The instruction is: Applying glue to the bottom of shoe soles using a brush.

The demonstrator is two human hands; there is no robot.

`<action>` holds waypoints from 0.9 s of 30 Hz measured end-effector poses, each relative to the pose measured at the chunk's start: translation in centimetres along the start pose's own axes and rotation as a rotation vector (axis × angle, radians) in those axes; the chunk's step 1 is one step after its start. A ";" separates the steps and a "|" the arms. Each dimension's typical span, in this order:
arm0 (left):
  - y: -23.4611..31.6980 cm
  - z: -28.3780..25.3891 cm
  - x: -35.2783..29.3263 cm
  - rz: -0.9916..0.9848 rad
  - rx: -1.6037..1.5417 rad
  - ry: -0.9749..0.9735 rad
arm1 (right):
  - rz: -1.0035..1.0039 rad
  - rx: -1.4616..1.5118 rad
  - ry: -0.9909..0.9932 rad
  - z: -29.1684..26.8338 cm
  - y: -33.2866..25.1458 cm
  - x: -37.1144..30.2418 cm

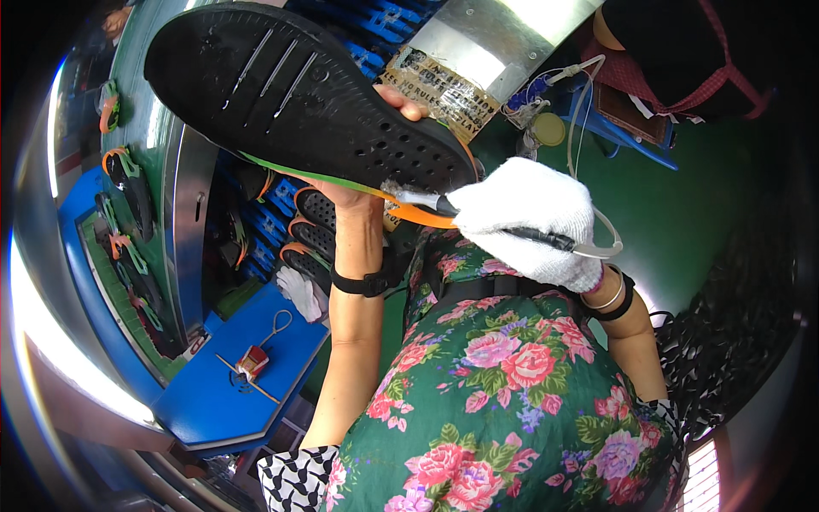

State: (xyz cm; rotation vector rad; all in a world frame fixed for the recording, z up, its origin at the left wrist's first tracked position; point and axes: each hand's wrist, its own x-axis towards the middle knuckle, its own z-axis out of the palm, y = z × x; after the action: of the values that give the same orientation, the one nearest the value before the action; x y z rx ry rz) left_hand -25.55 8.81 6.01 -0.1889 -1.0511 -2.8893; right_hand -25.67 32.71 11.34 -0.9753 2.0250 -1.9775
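A black shoe sole (pixel 299 111) with slots, small round holes and a green-to-orange rim is held up and tilted in front of me. My bare left hand (pixel 348 193) grips it from beneath, with fingertips curling over the far edge. My right hand (pixel 537 224), in a white knit glove, is closed around a brush (pixel 415 198) whose black grip joins a clear tube (pixel 610 241). Its pale, wet-looking bristles touch the sole's near edge, beside the orange part of the rim. Shiny streaks mark the slots.
On the left, several green-and-orange-edged soles (pixel 130 183) lie along a green conveyor (pixel 162 85). A blue table (pixel 205 384) carries a red-and-white box (pixel 251 363). A loose white glove (pixel 299 293) lies by stacked black soles (pixel 316 207). Cables (pixel 580 107) hang at the right.
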 end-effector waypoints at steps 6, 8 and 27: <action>0.1 0.5 0.7 -0.015 -0.079 -0.026 | 0.052 0.019 0.036 -0.4 0.8 -0.2; 0.5 0.1 0.6 -0.014 -0.041 -0.016 | -0.031 -0.071 -0.001 -0.3 0.1 0.1; 3.2 -0.5 1.5 0.054 0.090 -0.063 | -0.056 -0.106 -0.042 0.8 -2.2 1.7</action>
State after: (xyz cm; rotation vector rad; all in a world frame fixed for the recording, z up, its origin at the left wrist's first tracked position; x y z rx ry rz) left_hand -26.77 6.02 7.86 -0.3002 -1.1642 -2.7983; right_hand -25.83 31.35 13.86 -1.0969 2.1210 -1.8762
